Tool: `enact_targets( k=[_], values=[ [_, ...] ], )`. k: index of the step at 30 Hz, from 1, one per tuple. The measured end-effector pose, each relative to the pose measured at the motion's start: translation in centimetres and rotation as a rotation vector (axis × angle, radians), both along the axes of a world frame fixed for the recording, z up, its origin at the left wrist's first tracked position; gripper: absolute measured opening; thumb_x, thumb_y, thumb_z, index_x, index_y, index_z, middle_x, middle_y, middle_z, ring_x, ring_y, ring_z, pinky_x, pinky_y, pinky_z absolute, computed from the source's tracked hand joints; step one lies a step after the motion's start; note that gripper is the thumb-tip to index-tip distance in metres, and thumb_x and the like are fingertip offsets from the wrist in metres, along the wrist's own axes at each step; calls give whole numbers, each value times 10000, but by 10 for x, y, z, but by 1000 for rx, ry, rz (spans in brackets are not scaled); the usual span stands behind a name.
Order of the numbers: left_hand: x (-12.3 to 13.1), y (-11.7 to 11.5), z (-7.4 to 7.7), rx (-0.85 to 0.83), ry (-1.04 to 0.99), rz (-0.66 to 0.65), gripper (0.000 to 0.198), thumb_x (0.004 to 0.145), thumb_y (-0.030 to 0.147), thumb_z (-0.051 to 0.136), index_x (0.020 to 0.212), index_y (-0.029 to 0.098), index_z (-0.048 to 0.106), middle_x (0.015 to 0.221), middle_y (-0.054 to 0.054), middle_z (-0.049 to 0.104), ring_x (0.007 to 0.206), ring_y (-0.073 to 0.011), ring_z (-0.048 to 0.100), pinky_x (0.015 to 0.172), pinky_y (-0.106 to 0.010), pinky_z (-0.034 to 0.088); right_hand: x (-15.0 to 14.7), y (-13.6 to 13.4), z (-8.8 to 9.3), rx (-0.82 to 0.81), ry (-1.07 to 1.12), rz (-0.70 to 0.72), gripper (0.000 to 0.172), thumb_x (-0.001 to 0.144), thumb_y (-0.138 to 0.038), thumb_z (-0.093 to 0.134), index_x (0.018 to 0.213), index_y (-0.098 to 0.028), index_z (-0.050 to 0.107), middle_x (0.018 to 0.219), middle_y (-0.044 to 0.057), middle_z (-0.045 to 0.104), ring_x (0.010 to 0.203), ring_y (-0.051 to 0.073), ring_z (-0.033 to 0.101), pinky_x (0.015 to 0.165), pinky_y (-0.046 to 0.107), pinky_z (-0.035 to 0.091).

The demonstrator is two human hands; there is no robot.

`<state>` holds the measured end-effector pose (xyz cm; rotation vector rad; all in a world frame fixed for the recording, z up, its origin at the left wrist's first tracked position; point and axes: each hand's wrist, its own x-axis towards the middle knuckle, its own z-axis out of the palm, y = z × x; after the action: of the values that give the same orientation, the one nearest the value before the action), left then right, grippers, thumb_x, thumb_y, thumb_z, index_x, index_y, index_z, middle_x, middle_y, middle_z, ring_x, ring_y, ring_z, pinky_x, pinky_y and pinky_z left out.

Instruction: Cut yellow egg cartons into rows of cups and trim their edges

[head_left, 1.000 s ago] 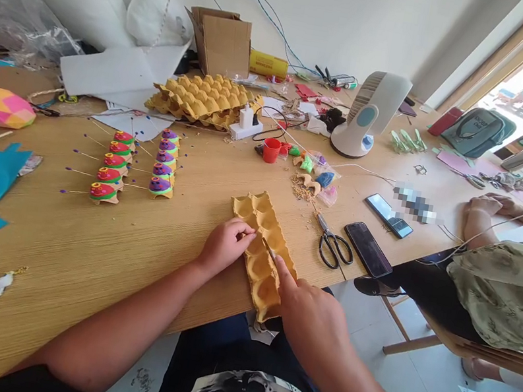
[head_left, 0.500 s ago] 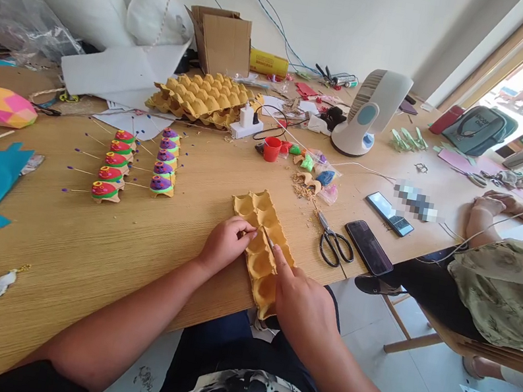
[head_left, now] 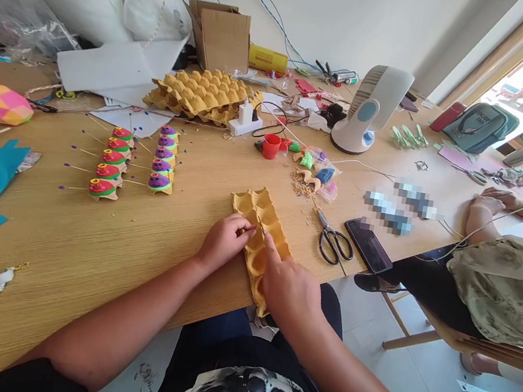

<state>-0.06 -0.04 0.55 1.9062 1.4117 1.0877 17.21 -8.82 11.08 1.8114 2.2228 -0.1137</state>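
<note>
A yellow-brown strip of egg tray (head_left: 267, 208) with two rows of cups lies on the wooden table, its near end reaching the front edge. My left hand (head_left: 225, 241) is closed on its left side, thumb and fingers pinching the ridge between cups. My right hand (head_left: 293, 288) is closed around a slim knife (head_left: 260, 220), the index finger stretched along it. The knife's tip meets the middle ridge close to my left fingertips; its handle is hidden in my palm. Black-handled scissors (head_left: 332, 238) lie right of the strip.
Painted egg-cup figures (head_left: 108, 171) with pins stand in two rows at left. Stacked egg trays (head_left: 201, 93), a red cup (head_left: 270, 147), a white fan (head_left: 369, 110) and a phone (head_left: 368, 245) are around. Another person's hands (head_left: 494, 201) rest on the table at right.
My right hand has moved a little forward and left over the strip, and the knife now shows less of its length. My left hand keeps its pinch on the ridge.
</note>
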Motion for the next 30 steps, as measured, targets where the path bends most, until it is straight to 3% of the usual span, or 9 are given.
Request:
enact_targets(
  k=[9, 30],
  values=[
    [0, 0, -1, 14, 10, -1, 119, 899, 262, 660, 805, 206, 708, 841, -37, 692, 779, -183, 629, 730, -304, 489, -1, 2, 4, -9, -11, -32, 628, 1058, -317, 428, 1666, -309, 274, 906, 93, 777, 750, 215, 769, 605, 260, 501],
    [-1, 0, -1, 6, 33, 10, 138, 895, 287, 659, 789, 212, 706, 818, -36, 686, 764, -186, 628, 711, -304, 485, -4, 8, 8, -5, 6, -22, 641, 1053, -303, 446, 1668, -269, 270, 881, 97, 783, 748, 208, 771, 602, 248, 491]
  ],
)
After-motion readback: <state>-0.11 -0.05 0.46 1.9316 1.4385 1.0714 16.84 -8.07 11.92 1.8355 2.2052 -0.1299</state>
